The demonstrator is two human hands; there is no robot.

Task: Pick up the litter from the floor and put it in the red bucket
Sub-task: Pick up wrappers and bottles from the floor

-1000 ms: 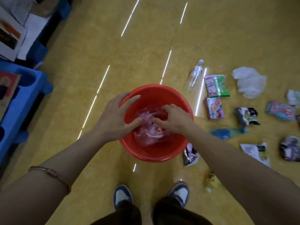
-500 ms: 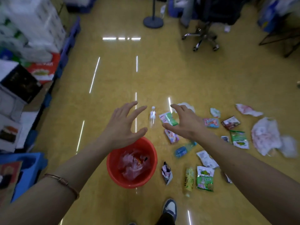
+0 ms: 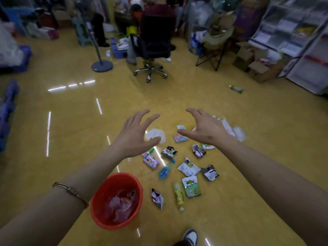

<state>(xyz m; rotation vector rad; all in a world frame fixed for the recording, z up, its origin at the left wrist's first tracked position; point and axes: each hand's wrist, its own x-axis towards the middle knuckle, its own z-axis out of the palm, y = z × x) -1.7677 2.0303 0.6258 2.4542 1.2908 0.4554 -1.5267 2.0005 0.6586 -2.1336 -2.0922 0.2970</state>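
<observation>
Red bucket (image 3: 96, 214) sits upright on the yellow floor (image 3: 71, 130), near-left, w/ a crumpled pinkish plastic bag (image 3: 119, 205) inside. Dark wrapper (image 3: 157, 198) lies just beside it on the right. Farther right are the yellow bottle (image 3: 178, 195), green packet (image 3: 191, 187), white packet (image 3: 188, 167) & black-and-white packet (image 3: 210, 173). Blue bottle (image 3: 166, 170) & pink packet (image 3: 150, 161) lie a bit farther out, nr the left forearm. White plastic bag (image 3: 156, 134) shows btwn the hands, partly behind the left thumb. Another white bag (image 3: 230, 129) is half hidden behind the right hand. Left hand (image 3: 136, 137) & right hand (image 3: 204, 129) are both raised over the floor, apart from each other, fingers spread & slightly bent, holding nothing. Bracelet (image 3: 71, 192) on left wrist. One shoe (image 3: 190, 237) at the near edge. Far off: green bottle (image 3: 235, 89) alone to the right, black office chair (image 3: 154, 39) centre, round stand base (image 3: 102, 65) to its left.
</observation>
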